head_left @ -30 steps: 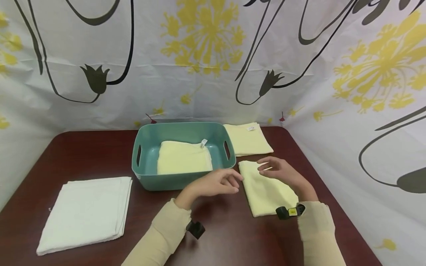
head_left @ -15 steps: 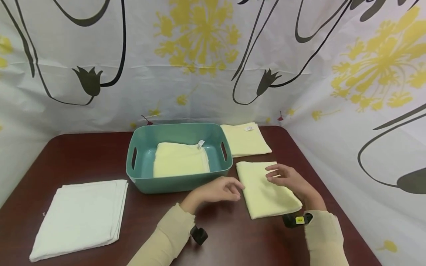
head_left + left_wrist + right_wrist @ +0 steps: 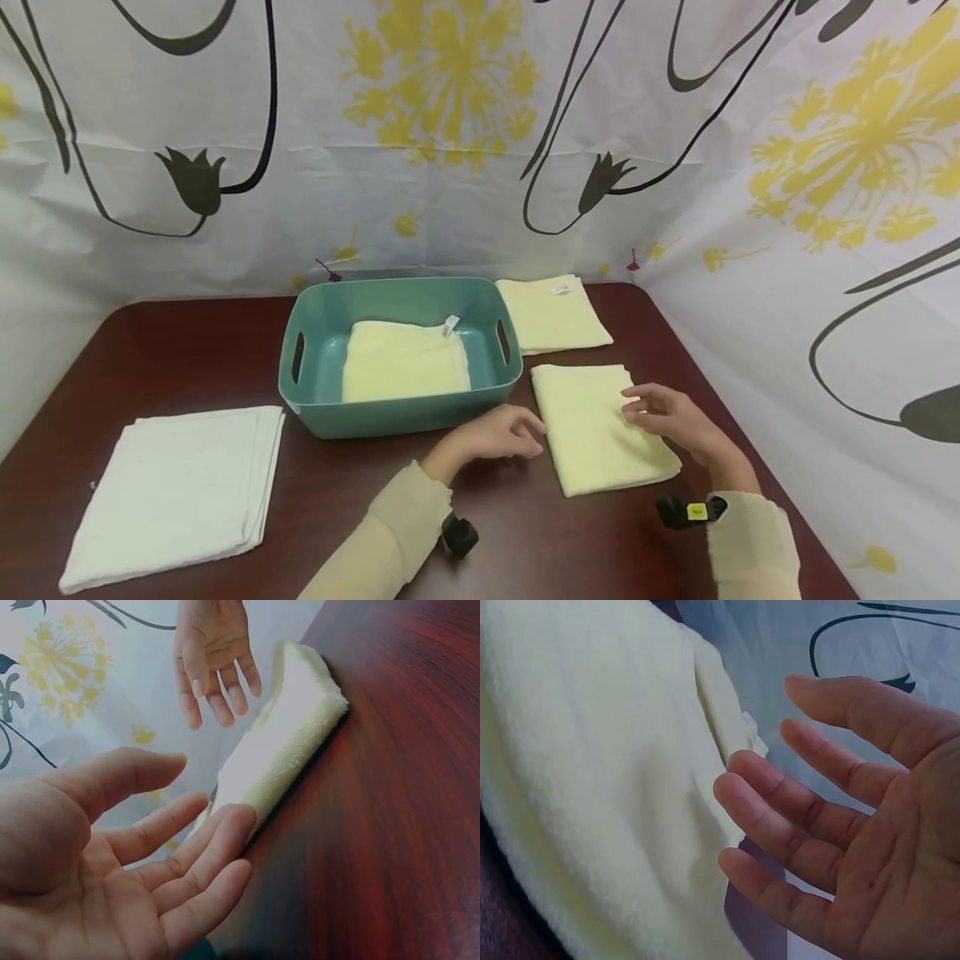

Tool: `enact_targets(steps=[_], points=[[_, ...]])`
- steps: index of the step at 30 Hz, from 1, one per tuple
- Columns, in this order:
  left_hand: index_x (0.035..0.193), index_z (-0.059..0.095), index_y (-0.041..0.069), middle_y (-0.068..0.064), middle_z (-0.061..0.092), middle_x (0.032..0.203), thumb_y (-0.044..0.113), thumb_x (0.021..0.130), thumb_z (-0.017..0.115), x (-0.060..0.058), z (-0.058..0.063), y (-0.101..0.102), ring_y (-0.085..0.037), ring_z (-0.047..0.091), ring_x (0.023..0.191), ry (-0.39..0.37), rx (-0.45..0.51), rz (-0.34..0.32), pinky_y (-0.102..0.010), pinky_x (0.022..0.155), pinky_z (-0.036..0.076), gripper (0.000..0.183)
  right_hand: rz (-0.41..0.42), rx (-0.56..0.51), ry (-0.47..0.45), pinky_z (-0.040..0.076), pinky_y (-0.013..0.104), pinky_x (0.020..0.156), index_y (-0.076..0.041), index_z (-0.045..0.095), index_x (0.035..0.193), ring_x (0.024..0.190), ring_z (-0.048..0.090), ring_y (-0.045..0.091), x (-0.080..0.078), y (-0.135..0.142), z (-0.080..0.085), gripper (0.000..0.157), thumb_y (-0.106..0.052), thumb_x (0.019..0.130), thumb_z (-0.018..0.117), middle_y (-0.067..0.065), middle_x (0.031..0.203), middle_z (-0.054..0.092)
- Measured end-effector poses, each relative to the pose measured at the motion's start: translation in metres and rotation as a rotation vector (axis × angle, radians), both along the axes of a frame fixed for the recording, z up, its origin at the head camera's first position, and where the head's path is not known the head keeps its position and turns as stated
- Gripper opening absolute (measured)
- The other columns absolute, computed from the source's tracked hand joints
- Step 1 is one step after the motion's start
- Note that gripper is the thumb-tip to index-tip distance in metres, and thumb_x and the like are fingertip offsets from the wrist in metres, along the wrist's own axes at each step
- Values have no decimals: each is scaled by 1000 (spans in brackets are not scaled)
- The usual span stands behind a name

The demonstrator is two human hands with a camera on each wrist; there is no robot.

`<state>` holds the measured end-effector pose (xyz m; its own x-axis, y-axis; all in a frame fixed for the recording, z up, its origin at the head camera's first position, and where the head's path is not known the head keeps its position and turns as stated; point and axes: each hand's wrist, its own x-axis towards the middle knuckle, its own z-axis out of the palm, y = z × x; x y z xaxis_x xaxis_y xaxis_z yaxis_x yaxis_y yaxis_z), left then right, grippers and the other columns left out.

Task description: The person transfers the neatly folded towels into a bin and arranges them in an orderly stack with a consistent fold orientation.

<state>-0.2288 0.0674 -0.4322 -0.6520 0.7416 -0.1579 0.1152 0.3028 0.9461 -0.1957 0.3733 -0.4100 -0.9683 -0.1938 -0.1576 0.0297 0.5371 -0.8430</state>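
A folded pale yellow towel (image 3: 592,433) lies flat on the table, right of centre. Over its right side hovers my right hand (image 3: 678,421), fingers relaxed and holding nothing; the right wrist view shows the fingertips (image 3: 739,795) apart from the cloth. My left hand (image 3: 495,433) is at the towel's left edge, in front of the teal basket (image 3: 397,417). Its fingers are loosely bent and empty, as the left wrist view of the left hand (image 3: 127,862) confirms. Inside the basket rests another folded yellow towel (image 3: 405,362) with a white tag.
A third folded yellow towel (image 3: 555,317), tagged, lies behind, right of the basket. On the left of the dark red table (image 3: 202,350) is a folded white towel (image 3: 180,492). A patterned white curtain (image 3: 300,208) hangs along the back and right side.
Both hands have drawn slightly nearer to me, and the right has shifted rightward over the towel. The head view has turned a little to the right. The towels have stayed put.
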Motion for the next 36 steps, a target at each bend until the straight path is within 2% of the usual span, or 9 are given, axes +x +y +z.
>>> enact_targets(steps=[5, 14, 21, 28, 36], points=[[111, 59, -2, -5, 66, 80, 8, 82, 65, 1, -3, 4, -30, 63, 76, -27, -30, 37, -32, 62, 50, 31, -15, -2, 12, 49, 32, 69, 9, 44, 125, 89, 58, 9, 4, 7, -2, 49, -14, 87, 63, 28, 108, 57], [111, 58, -3, -7, 66, 83, 8, 82, 65, -2, -6, 6, -26, 64, 78, -38, -45, 80, -28, 61, 48, 32, -23, 10, -5, 48, 34, 70, 6, 44, 127, 91, 57, 13, 3, 15, -3, 49, -16, 87, 63, 24, 108, 58], [112, 58, -2, -9, 66, 87, 9, 82, 65, -4, -13, 14, -18, 62, 76, -57, -48, 105, -27, 63, 48, 32, -20, 36, -16, 48, 36, 74, 6, 45, 126, 92, 58, 14, -1, 22, -6, 48, -20, 89, 61, 21, 106, 59], [109, 60, 0, -9, 64, 91, 8, 83, 65, -5, -18, 22, -15, 59, 75, -49, -48, 128, -27, 63, 47, 29, -40, 57, -30, 47, 39, 74, 5, 45, 127, 94, 57, 25, 0, 29, -11, 49, -22, 89, 61, 19, 104, 60], [106, 61, -3, -9, 61, 91, 5, 81, 65, -4, -19, 30, -17, 58, 78, -2, -25, 150, -27, 65, 47, 27, -81, 81, -18, 48, 37, 74, 5, 46, 127, 94, 57, 21, 2, 39, -19, 50, -23, 89, 62, 20, 108, 58]])
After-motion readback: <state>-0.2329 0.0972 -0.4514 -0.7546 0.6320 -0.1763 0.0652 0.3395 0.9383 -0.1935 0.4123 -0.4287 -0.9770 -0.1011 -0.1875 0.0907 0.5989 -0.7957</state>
